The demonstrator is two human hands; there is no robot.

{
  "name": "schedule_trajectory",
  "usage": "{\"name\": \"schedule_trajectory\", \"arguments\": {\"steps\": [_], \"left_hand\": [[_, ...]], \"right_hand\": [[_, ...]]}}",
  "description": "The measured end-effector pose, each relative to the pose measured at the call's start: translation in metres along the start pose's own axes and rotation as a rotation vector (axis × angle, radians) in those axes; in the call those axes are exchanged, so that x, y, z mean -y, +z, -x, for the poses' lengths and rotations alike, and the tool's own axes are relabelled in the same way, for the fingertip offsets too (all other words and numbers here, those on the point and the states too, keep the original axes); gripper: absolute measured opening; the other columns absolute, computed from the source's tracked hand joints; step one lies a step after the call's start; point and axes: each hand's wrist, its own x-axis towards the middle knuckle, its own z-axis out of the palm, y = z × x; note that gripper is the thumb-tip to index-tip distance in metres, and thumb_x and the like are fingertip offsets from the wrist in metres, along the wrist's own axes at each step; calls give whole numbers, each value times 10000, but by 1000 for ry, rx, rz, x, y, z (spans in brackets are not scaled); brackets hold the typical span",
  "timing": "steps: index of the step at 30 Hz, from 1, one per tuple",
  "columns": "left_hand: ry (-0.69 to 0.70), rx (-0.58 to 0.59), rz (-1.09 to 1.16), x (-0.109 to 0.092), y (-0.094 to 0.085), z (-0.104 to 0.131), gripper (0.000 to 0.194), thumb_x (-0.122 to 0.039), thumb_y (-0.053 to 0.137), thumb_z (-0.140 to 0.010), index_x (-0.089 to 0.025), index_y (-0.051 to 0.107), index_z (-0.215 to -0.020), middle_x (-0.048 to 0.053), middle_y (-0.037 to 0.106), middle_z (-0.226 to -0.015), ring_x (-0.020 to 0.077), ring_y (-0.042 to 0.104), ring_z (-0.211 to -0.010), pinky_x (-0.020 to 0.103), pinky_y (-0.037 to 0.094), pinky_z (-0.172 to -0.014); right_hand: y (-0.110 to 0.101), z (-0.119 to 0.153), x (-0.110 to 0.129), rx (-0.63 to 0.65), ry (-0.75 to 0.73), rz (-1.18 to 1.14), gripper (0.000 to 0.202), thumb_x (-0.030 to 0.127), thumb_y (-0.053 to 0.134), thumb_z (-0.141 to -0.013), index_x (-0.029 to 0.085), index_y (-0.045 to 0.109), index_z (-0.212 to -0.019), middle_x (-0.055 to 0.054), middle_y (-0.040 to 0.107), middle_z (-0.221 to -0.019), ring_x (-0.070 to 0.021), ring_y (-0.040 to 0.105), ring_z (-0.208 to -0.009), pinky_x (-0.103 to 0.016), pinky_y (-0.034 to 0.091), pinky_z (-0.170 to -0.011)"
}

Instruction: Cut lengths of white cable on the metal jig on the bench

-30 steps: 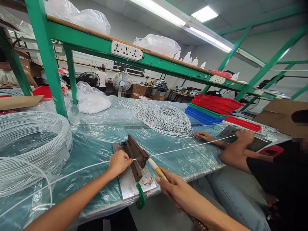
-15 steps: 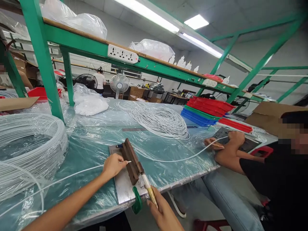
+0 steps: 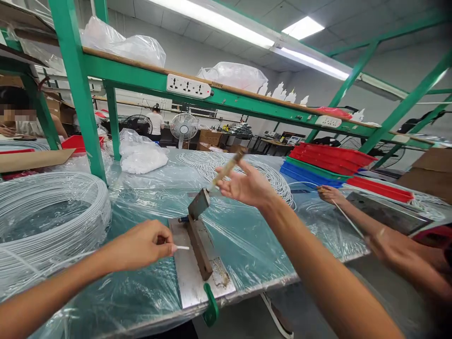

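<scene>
My left hand (image 3: 148, 242) pinches a thin white cable (image 3: 182, 247), whose short end sticks out past the fingertips toward the metal block (image 3: 199, 252) of a lever cutter. My right hand (image 3: 249, 186) is up over the table, fingers loosely around the cutter's lever handle (image 3: 226, 172). The cutter's blade arm (image 3: 199, 203) is raised and tilted on its pivot at the far end of the block. A metal base plate (image 3: 187, 287) lies under the block, with a green clamp (image 3: 211, 306) at the table's front edge.
A large white cable coil (image 3: 95, 202) lies at left, another coil (image 3: 278, 181) behind my right hand. Red, green and blue trays (image 3: 318, 165) are stacked at right. Nearby, a co-worker's hands (image 3: 332, 194) handle cable. A green shelf post (image 3: 79, 103) rises at left.
My right hand has swung the lever handle up and away from the table's front edge, lifting the blade arm. My left hand has drawn back slightly left with the cable. The co-worker's hands have moved apart.
</scene>
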Motion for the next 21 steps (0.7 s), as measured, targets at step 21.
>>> {"name": "schedule_trajectory", "arguments": {"steps": [21], "left_hand": [[-53, -466, 948, -8, -21, 11, 334, -403, 709, -646, -160, 512, -762, 33, 648, -626, 109, 552, -442, 178, 446, -422]], "right_hand": [[49, -69, -59, 76, -142, 474, 441, 444, 348, -913, 140, 556, -1156, -26, 579, -702, -90, 484, -542, -206, 395, -556]]}}
